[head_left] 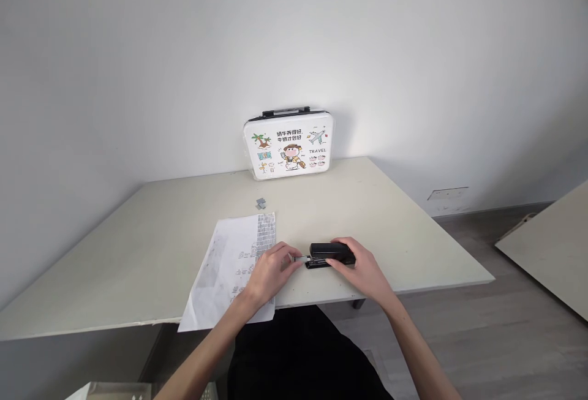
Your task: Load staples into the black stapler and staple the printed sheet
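Note:
A black stapler (331, 253) lies on the table near its front edge, its handle raised a little from the base. My right hand (361, 265) is closed around its rear end, thumb on the near side and fingers over the top. At the stapler's front end, my left hand (274, 268) pinches a small silver metal piece (301, 258) that sticks out to the left. Whether that piece is a strip of staples or the stapler's inner tray I cannot tell. Under my left wrist lies a printed sheet of paper (225, 259), partly covered and overhanging the front edge.
Several small grey pieces, like staple strips (261, 203), lie beyond the paper. A white case (294, 155) with cartoon prints and a black handle stands against the wall at the table's (151, 234) back. Another pale surface (551, 247) is at the far right.

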Motion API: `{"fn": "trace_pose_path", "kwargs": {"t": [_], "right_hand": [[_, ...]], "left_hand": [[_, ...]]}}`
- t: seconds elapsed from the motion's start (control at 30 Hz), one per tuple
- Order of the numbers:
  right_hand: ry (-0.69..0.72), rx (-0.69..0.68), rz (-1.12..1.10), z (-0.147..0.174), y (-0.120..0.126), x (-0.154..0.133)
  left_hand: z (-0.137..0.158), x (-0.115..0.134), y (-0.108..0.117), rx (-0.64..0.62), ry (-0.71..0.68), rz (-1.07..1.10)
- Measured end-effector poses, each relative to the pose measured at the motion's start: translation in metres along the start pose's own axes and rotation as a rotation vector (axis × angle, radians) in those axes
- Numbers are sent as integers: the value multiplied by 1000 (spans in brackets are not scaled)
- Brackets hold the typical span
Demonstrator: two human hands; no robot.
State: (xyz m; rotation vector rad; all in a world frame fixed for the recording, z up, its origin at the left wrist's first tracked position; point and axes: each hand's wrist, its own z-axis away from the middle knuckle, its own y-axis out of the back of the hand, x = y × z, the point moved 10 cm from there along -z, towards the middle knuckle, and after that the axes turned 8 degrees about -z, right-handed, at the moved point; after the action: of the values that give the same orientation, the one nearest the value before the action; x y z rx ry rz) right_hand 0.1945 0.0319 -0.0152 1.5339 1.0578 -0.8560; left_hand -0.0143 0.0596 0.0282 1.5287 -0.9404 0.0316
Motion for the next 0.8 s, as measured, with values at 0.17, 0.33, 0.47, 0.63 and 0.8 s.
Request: {"fn": "trace_pose_path", "kwargs": {"t": [0.17,0.33,0.47,0.63,0.8], "right_hand": [[-12,-10,-25,0,1,-1],[2,-72,-85,0,-1,-10],[10,-121,-100,-1,-3,-14],[21,-126,-100,-1,-3,-15],[33,-122,-86,-2,-3,-13]], "left_hand": [[3,-14,5,-50,-1,33],[0,-9,3,-106,-124,101],[-14,6,-10,-138,-211,152],[-29,10,-24,-184,-237,165],[-34,10,-28,-170,-244,131]]}}
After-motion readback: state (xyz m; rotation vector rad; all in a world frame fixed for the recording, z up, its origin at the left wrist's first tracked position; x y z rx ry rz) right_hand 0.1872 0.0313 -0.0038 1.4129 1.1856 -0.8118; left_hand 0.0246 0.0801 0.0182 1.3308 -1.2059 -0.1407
